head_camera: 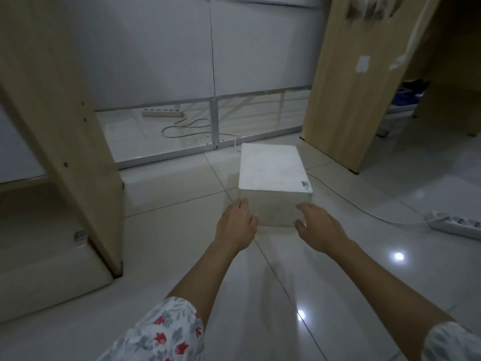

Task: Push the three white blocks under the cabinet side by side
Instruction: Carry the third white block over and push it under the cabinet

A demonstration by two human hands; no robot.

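Two wooden cabinet panels frame the scene: a tall one [65, 121] on the left and another [359, 87] on the right, both standing on the pale tiled floor [169, 256]. Between them, at the back, runs a white wall with a metal frame [216, 121] low along it. On the floor in the middle sits a white block [272, 173], its top bright and its near face in shadow, lying in front of the gap between the panels and closer to the right one. At the left, low beneath the left panel, another pale block [49, 272] lies partly tucked under. A person in floral sleeves [166, 332] reaches forward with both arms. Left hand [236, 225] lies flat against the block's near left corner, fingers straight; right hand [320, 227] presses the near right side, fingers spread and relaxed, neither one gripping. One power strip [162, 112] lies by the wall, another [455, 225] at the right edge.
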